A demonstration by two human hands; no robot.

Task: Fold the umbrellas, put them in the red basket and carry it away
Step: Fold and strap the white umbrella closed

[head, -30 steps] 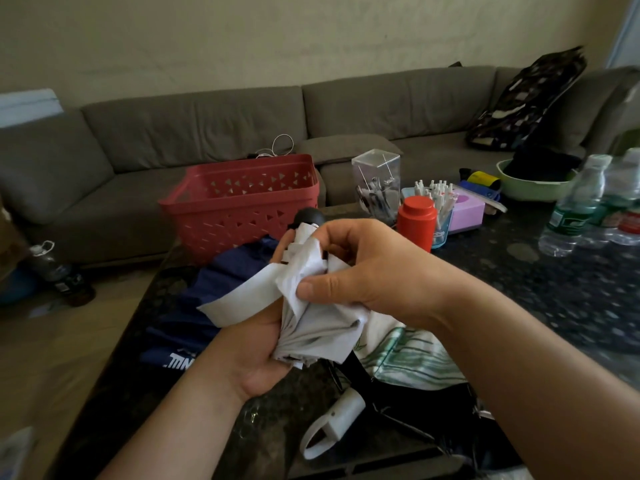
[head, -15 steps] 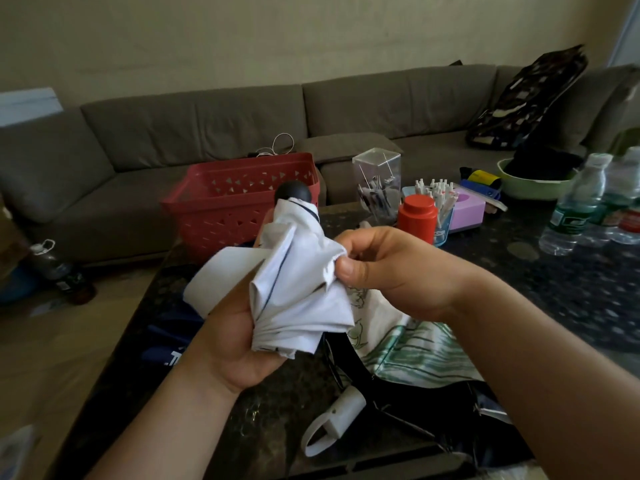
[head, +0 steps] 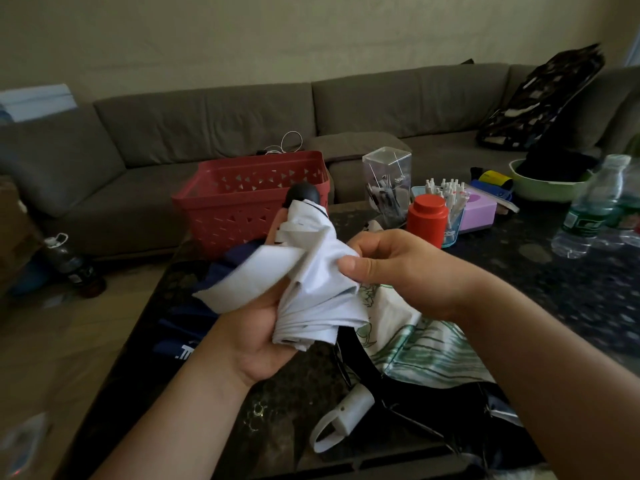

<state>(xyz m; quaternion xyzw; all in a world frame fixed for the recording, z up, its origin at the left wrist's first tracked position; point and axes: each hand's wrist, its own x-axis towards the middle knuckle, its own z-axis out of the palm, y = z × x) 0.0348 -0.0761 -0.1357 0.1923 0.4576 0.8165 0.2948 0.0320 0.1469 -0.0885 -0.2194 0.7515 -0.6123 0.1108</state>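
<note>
Nearest, a white handle with a loop is seen lying on the dark table, attached to a black and green-printed umbrella that remains unfolded there. Just above it, the white umbrella is gripped in the left hand, whose fingers are curled round the bundled canopy, while a fold of the fabric is pinched by the thumb and fingers of the right hand. Compared with a second ago, the bundle has been raised and turned more upright, so that its black tip now stands clear above the cloth, and the closing strap has been swung out to the left, blurred by motion. The pleats are judged to be gathered, with the strap not yet wrapped round. To the left, a navy umbrella lies partly hidden behind the left hand. Farther off, the red basket stands at the far table edge, with no umbrella visible inside it. Beyond it, a grey sofa is seen.
</note>
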